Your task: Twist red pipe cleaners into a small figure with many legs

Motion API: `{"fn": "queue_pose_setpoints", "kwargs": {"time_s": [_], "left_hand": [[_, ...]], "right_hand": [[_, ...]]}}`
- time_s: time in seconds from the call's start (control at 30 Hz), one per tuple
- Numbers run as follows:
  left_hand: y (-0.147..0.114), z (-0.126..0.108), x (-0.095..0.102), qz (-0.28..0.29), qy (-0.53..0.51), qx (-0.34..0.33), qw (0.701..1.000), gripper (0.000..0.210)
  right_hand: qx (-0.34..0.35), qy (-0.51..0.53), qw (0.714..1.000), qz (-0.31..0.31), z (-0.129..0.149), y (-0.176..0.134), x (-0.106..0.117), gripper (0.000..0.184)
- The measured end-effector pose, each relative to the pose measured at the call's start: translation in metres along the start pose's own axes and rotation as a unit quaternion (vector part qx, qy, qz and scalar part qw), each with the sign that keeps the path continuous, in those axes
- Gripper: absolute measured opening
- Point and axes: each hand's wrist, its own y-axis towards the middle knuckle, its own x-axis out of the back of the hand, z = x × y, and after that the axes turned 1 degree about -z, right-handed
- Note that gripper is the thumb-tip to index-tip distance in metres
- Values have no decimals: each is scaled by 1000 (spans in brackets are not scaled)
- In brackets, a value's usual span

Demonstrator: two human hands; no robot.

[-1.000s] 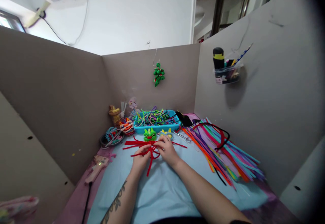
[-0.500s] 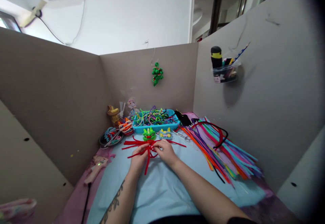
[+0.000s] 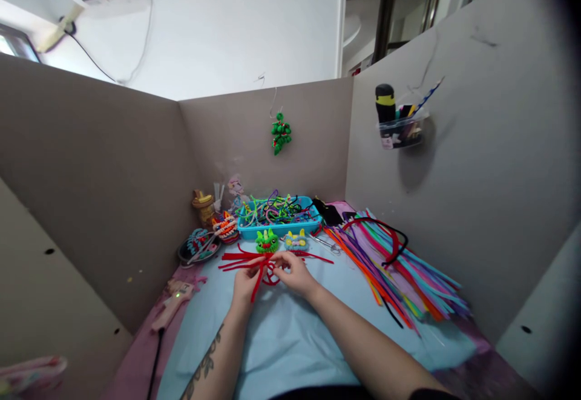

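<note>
1. Closest up: both forearms reach in. The left forearm point(image 3: 222, 342) leans slightly rightward as it goes away, while the right forearm point(image 3: 363, 342) cuts in on a longer diagonal from the near right.
2. Elbow room: a wide wedge of blue sheet point(image 3: 290, 339) shows between the forearms, plus a big patch right of the right one. Along the table's left side there's a pink glue gun point(image 3: 172, 306), its green light on.
3. Left hand point(image 3: 246, 282): palm turned inward, fingers closed and pinching the red pipe cleaners point(image 3: 271, 280).
4. Right hand point(image 3: 290, 273): knuckles up, coming from the other side, thumb and fingertips closed on the same bunch.
5. That red bunch is on the far half of the table, a bit left of the middle. Long axis runs left to right: a fan of ends sticks out past the left hand, and a thinner end pokes out past the right. One strand drops toward the person across the left hand, and there's a curled loop between the hands.
6. Things get tight just beyond: a green fuzzy head point(image 3: 267, 242), a blue-and-yellow piece point(image 3: 296, 241) to its right, then scissors point(image 3: 333, 247).
7. Right side of the table: a loose heap of multicolored pipe cleaners point(image 3: 390, 267), lying diagonally.
8. Far edge: a blue tray point(image 3: 247, 230) full of tangled bits, with a gray panel point(image 3: 227, 140) behind.
</note>
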Motion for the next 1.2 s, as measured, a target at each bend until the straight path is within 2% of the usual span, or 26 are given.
{"fn": "queue_pose_setpoints", "kwargs": {"time_s": [0.13,0.27,0.47,0.6,0.67,0.87,0.93,1.03,1.13,1.2], "left_hand": [[1,2,0,-1,-25,17,1000,39],[0,0,-2,-7,-13,31,999,40],[1,1,-1,-3,-21,22,1000,39],[0,5,2,5,-35,14,999,40],[1,8,2,5,-38,18,999,40],[1,9,-1,-10,-56,23,998,37],[0,9,0,-18,-65,18,998,35],[2,12,3,-29,-73,13,997,37],[4,15,6,-22,-79,15,997,40],[4,17,6,-16,-82,16,996,41]], "right_hand": [[25,5,999,30,-2,-2,-1,53],[28,-22,999,22,-4,-3,-2,56],[51,-82,995,-9,2,-4,-2,43],[114,-154,981,-32,11,-5,2,25],[143,-196,970,-29,14,-6,2,17],[202,-263,943,22,18,-15,-12,16],[210,-260,942,29,18,-16,-14,17],[205,-212,955,30,16,-14,-11,21],[184,-145,972,-8,13,-10,-4,28],[168,-130,976,-38,14,-8,-1,26]]}}
